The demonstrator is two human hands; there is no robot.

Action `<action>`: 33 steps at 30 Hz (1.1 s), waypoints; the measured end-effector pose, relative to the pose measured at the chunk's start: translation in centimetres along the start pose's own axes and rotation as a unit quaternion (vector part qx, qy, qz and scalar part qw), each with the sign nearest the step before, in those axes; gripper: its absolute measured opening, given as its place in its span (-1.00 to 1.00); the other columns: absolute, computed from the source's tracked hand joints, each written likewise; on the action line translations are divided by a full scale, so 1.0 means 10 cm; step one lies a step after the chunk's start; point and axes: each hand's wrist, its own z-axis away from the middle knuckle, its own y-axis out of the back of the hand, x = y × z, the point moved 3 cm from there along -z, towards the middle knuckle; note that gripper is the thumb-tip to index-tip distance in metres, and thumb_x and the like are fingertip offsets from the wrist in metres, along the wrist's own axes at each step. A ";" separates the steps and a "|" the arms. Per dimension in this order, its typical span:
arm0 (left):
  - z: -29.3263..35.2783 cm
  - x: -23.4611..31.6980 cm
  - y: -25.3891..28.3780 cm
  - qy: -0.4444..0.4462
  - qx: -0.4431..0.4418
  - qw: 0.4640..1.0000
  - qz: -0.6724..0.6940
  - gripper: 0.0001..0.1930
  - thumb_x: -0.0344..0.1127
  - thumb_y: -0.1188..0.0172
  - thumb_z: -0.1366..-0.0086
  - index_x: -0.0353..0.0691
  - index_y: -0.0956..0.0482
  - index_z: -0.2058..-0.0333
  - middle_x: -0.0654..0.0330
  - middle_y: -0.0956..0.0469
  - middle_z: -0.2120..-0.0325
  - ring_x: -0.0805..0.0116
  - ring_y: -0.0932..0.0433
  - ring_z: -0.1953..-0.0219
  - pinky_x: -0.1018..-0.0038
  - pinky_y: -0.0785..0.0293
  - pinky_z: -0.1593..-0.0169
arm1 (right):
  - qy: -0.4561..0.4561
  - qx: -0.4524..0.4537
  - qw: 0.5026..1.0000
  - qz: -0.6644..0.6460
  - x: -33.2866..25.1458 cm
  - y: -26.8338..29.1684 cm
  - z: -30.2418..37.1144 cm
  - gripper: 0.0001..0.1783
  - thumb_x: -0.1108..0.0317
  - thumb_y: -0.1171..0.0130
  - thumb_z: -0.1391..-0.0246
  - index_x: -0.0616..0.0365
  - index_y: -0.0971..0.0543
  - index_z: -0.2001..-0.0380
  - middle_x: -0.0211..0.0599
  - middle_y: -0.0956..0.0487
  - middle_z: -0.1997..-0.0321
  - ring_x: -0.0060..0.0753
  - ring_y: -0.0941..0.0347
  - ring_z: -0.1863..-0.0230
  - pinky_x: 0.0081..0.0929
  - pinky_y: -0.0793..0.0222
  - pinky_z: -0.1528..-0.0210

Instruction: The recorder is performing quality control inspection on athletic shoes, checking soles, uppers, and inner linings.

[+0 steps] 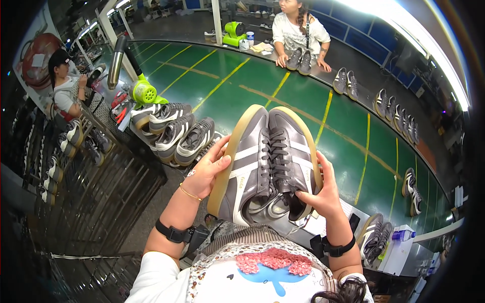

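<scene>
A pair of dark grey sneakers point(271, 161) with white stripes and gum soles is held up side by side in front of me, toes pointing away. My left hand point(208, 169) is closed on the outer sole of the left shoe, thumb along its edge. On the other side my right hand point(326, 188) grips the right shoe near the heel, its thumb by the collar opening. Both shoes are laced, and a loose white string hangs below the right one. Most of my left fingers are hidden behind the sole.
A green conveyor belt point(232, 83) with yellow lines runs across ahead. Several sneakers point(177, 134) pile up at left, beside a lime-green blower point(145, 92). More shoes point(375, 240) and a bottle point(403, 235) stand at right. Across the belt, a person point(298, 35) stands behind another pair.
</scene>
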 end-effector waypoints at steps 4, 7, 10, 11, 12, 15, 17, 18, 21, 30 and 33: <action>0.01 0.00 -0.02 -0.002 0.010 1.000 0.000 -0.36 -0.25 -0.12 -0.19 -0.25 -0.03 -0.17 0.15 -0.26 0.00 0.38 -0.26 -0.05 0.45 -0.19 -0.11 | -0.015 0.012 1.000 0.001 -0.06 -0.01 0.04 0.02 0.38 -0.35 0.51 0.12 -0.13 -0.16 -0.10 -0.23 -0.04 -0.14 -0.17 -0.10 -0.32 -0.08 -0.14; 0.01 -0.02 -0.01 -0.004 0.007 1.000 0.006 -0.36 -0.24 -0.13 -0.18 -0.25 -0.05 -0.17 0.14 -0.26 0.01 0.37 -0.26 -0.05 0.45 -0.20 -0.10 | -0.003 0.019 0.999 0.034 -0.12 -0.03 0.07 0.02 0.38 -0.36 0.51 0.11 -0.12 -0.16 -0.09 -0.25 -0.03 -0.12 -0.17 -0.10 -0.30 -0.07 -0.14; 0.01 -0.05 0.02 -0.002 0.009 1.000 0.008 -0.37 -0.25 -0.13 -0.18 -0.25 -0.05 -0.16 0.14 -0.26 0.02 0.36 -0.26 -0.05 0.44 -0.21 -0.10 | 0.014 0.023 0.995 0.096 -0.21 -0.04 0.08 0.03 0.40 -0.36 0.51 0.10 -0.12 -0.16 -0.09 -0.26 -0.03 -0.11 -0.17 -0.10 -0.28 -0.07 -0.14; 0.02 -0.06 0.04 0.001 0.014 1.000 0.008 -0.37 -0.25 -0.13 -0.18 -0.25 -0.05 -0.16 0.14 -0.26 0.02 0.36 -0.26 -0.05 0.44 -0.22 -0.09 | 0.015 0.025 0.995 0.093 -0.22 -0.05 0.08 0.03 0.40 -0.36 0.52 0.09 -0.12 -0.16 -0.09 -0.26 -0.03 -0.11 -0.17 -0.10 -0.27 -0.08 -0.14; 0.02 -0.06 0.03 0.001 0.015 1.000 0.008 -0.37 -0.25 -0.13 -0.18 -0.25 -0.05 -0.16 0.14 -0.26 0.02 0.36 -0.26 -0.05 0.44 -0.22 -0.09 | 0.016 0.028 0.995 0.091 -0.22 -0.05 0.08 0.03 0.41 -0.36 0.52 0.09 -0.12 -0.16 -0.09 -0.26 -0.03 -0.11 -0.18 -0.09 -0.27 -0.09 -0.14; 0.01 -0.06 0.02 0.005 0.010 1.000 0.028 -0.37 -0.23 -0.13 -0.19 -0.25 -0.05 -0.16 0.16 -0.27 0.06 0.37 -0.29 -0.01 0.45 -0.25 -0.06 | 0.012 0.029 0.997 0.065 -0.18 -0.05 0.09 0.03 0.43 -0.36 0.53 0.09 -0.13 -0.16 -0.10 -0.26 -0.03 -0.11 -0.19 -0.08 -0.28 -0.10 -0.13; 0.01 -0.10 0.07 0.004 0.016 1.000 0.017 -0.38 -0.22 -0.12 -0.19 -0.25 -0.07 -0.15 0.18 -0.28 0.11 0.41 -0.31 0.05 0.49 -0.28 -0.01 | 0.000 0.023 0.998 0.054 -0.17 -0.06 0.09 0.04 0.43 -0.36 0.53 0.07 -0.12 -0.16 -0.11 -0.27 -0.01 -0.13 -0.20 -0.07 -0.29 -0.12 -0.12; 0.01 -0.09 0.07 0.003 0.020 1.000 0.017 -0.38 -0.22 -0.12 -0.19 -0.25 -0.07 -0.15 0.18 -0.28 0.11 0.41 -0.31 0.05 0.49 -0.28 -0.01 | -0.010 0.024 0.999 0.047 -0.17 -0.07 0.08 0.04 0.43 -0.36 0.54 0.07 -0.12 -0.17 -0.12 -0.27 -0.01 -0.14 -0.20 -0.07 -0.29 -0.13 -0.12; 0.02 -0.08 0.07 0.007 0.019 1.000 0.021 -0.34 -0.21 -0.12 -0.19 -0.33 -0.02 -0.16 0.18 -0.26 -0.02 0.42 -0.26 -0.05 0.49 -0.21 -0.10 | -0.021 0.019 0.999 0.037 -0.14 -0.09 0.08 0.05 0.43 -0.36 0.54 0.05 -0.12 -0.17 -0.14 -0.27 0.01 -0.16 -0.21 -0.05 -0.32 -0.15 -0.10; 0.06 -0.05 0.05 -0.003 0.034 0.999 0.027 -0.41 -0.20 -0.12 -0.20 -0.25 -0.10 -0.13 0.20 -0.30 0.13 0.48 -0.32 0.10 0.56 -0.31 0.05 | -0.022 0.016 1.000 0.009 -0.08 -0.12 0.03 0.06 0.41 -0.36 0.55 0.05 -0.11 -0.17 -0.16 -0.26 0.03 -0.19 -0.24 0.00 -0.32 -0.20 -0.06; 0.09 -0.02 0.10 -0.008 0.057 0.998 0.009 -0.41 -0.20 -0.11 -0.20 -0.25 -0.09 -0.14 0.19 -0.30 0.12 0.45 -0.32 0.08 0.54 -0.30 0.02 | -0.020 0.007 1.000 -0.006 -0.06 -0.16 -0.03 0.06 0.39 -0.36 0.54 0.05 -0.11 -0.17 -0.16 -0.26 0.02 -0.19 -0.24 -0.01 -0.32 -0.20 -0.06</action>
